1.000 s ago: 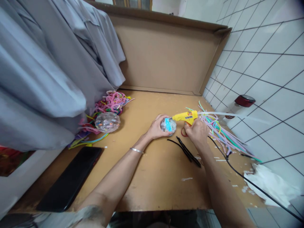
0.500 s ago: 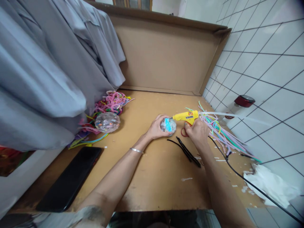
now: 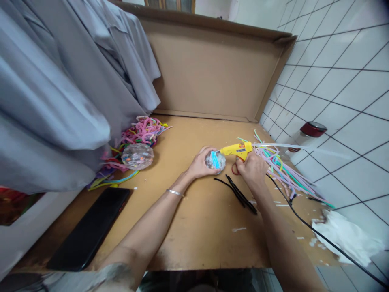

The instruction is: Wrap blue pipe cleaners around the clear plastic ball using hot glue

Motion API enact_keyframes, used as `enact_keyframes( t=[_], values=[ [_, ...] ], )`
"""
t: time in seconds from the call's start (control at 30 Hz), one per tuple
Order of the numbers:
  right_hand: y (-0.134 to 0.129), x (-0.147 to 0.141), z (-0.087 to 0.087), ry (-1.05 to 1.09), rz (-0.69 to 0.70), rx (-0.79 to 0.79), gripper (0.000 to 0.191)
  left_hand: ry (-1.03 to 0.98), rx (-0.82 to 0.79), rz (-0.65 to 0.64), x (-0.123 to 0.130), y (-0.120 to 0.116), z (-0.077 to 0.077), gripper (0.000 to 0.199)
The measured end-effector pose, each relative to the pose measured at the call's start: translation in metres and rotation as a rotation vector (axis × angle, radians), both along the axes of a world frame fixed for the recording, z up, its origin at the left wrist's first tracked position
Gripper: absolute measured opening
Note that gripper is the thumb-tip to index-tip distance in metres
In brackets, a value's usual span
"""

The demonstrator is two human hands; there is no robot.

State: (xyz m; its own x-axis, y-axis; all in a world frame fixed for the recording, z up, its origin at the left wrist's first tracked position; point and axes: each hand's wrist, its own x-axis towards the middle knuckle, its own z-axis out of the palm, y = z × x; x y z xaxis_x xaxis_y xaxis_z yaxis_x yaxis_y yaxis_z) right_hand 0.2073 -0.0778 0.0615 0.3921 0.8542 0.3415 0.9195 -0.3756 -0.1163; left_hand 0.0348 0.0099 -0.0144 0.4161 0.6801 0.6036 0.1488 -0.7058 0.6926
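My left hand (image 3: 201, 163) is wrapped round the near left side of a clear faceted ball (image 3: 221, 163), which carries bright blue strips (image 3: 215, 159) on its upper face. In my right hand (image 3: 254, 169) is a yellow glue gun (image 3: 235, 150), gripped by its handle. The gun's nozzle points left and meets or nearly meets the blue strips; I cannot tell if it touches. A long translucent glue stick (image 3: 279, 145) sticks out of the gun's back. Just left of my right hand lie red scissor handles (image 3: 235, 169), partly hidden.
Black pipe cleaners (image 3: 240, 194) lie between my forearms. Pastel pipe cleaners (image 3: 288, 174) spread by the tiled wall, near white tissue (image 3: 346, 235) and the gun's black cord (image 3: 304, 222). At left are a second clear ball (image 3: 137, 156), a pink pipe-cleaner pile (image 3: 144, 132) and a black phone (image 3: 91, 229).
The glue gun has shifted slightly left, its nozzle moving a little along the blue strips. My left hand and the ball have stayed in place.
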Motion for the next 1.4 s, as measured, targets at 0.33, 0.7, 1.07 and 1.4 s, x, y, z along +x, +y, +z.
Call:
enact_keyframes(
  t=[0.33,0.7,1.07,1.4],
  values=[
    [-0.0007,-0.0005,0.0007,0.008,-0.011,-0.013,0.032,-0.001,0.012,0.002,-0.0002,0.001,-0.002,0.067],
    [0.0007,0.0007,-0.0012,0.008,-0.009,-0.008,0.034,-0.013,0.004,-0.007,-0.0001,0.0009,-0.0018,0.066],
    [0.0007,0.0005,0.0005,0.023,-0.015,-0.031,0.033,-0.007,0.006,-0.023,-0.0009,0.0008,-0.0013,0.067],
    [0.0028,0.0025,-0.0033,-0.001,-0.013,-0.024,0.035,0.006,-0.021,0.0,-0.0007,0.0017,-0.0034,0.07]
  ],
)
